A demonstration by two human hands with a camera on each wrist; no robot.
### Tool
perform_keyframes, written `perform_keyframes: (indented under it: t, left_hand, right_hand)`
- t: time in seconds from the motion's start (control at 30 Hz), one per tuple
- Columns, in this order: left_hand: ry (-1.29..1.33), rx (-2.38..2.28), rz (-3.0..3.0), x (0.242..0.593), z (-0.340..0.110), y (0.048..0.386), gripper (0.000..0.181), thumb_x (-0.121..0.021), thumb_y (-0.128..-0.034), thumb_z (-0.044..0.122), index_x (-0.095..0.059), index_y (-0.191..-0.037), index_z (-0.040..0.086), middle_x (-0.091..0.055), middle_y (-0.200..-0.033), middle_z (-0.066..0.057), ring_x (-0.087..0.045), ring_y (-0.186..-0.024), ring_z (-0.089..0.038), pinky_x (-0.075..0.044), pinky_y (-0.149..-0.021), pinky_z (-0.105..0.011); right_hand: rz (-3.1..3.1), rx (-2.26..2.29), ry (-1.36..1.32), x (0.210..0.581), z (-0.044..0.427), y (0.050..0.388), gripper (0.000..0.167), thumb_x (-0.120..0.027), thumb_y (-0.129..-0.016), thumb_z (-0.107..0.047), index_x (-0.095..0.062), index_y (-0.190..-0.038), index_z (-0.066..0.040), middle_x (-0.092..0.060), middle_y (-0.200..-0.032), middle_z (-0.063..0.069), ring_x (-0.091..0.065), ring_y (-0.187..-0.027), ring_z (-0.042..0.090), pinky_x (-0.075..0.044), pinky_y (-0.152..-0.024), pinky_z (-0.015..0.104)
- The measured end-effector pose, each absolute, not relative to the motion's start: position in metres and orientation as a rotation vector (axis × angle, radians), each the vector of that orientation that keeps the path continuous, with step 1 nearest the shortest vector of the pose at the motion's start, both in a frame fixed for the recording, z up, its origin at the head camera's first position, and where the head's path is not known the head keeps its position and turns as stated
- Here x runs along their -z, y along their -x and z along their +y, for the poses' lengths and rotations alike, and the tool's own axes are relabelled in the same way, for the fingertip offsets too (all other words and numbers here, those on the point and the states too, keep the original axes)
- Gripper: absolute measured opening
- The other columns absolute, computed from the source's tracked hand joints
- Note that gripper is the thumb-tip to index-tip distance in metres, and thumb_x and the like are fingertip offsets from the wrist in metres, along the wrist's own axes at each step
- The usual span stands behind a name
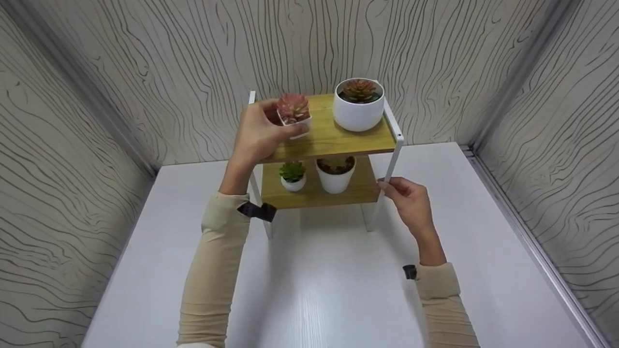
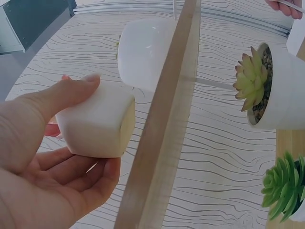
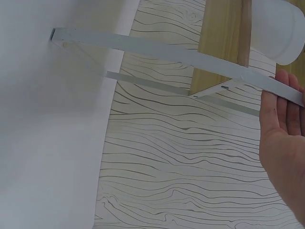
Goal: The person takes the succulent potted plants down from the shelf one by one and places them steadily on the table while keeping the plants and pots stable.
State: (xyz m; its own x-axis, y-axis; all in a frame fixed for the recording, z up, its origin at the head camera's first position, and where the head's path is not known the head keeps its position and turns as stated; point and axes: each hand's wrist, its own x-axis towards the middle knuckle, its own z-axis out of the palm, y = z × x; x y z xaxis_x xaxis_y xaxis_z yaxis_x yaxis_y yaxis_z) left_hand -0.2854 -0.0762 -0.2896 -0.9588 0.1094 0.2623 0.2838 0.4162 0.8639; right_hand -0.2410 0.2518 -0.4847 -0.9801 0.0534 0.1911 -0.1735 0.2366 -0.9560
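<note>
My left hand [image 1: 258,131] grips a small square white pot holding a pink succulent [image 1: 293,107], over the left part of the shelf's upper board [image 1: 319,142]. The left wrist view shows the white pot [image 2: 95,121] from its side and base, thumb on one side and fingers on the other, with a narrow gap to the board edge [image 2: 155,114]. My right hand [image 1: 411,203] pinches the white front right leg [image 1: 392,162] of the shelf, beside the lower board. In the right wrist view, its fingers [image 3: 269,112] lie against the metal leg [image 3: 167,50].
A round white pot with a reddish succulent [image 1: 359,113] stands at the upper board's right. On the lower board are a small green succulent [image 1: 292,174] and a taller white pot [image 1: 335,181]. The shelf stands on a white table [image 1: 309,280] near wood-patterned walls [image 1: 193,72].
</note>
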Motion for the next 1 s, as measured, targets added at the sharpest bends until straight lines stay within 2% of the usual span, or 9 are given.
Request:
perform_keyframes:
  t: [0.23,0.7,1.0]
  left_hand:
    - [0.332,1.597,-2.483,0.284,-0.082,0.278,0.050,-0.095,-0.0778,0.021,-0.073,-0.122,0.011,-0.077,-0.111,-0.005,-0.071,-0.096,-0.017,-0.058,-0.085,-0.027]
    - [0.466,1.557,-2.454,0.279,-0.082,0.255,0.057,-0.094,-0.0782,0.022,-0.071,-0.129,0.010,-0.078,-0.117,-0.008,-0.075,-0.102,-0.017,-0.062,-0.089,-0.028]
    - [0.458,1.598,-2.481,0.284,-0.079,0.242,0.056,-0.095,-0.0779,0.026,-0.071,-0.127,0.012,-0.077,-0.119,-0.004,-0.074,-0.109,-0.014,-0.059,-0.099,-0.028]
  right_hand:
    - [-2.291,-1.844,-0.101,0.484,0.251,0.243,0.032,-0.073,-0.101,-0.028,-0.076,-0.119,-0.002,-0.077,-0.118,0.018,-0.074,-0.103,0.006,-0.058,-0.093,0.017]
    - [-2.330,-1.841,-0.073,0.485,0.253,0.243,0.035,-0.071,-0.102,-0.032,-0.076,-0.121,-0.003,-0.075,-0.122,0.019,-0.075,-0.106,0.007,-0.057,-0.096,0.015]
    - [-2.332,-1.833,-0.076,0.486,0.252,0.243,0.033,-0.071,-0.102,-0.030,-0.076,-0.121,-0.003,-0.076,-0.121,0.018,-0.074,-0.106,0.008,-0.057,-0.095,0.015]
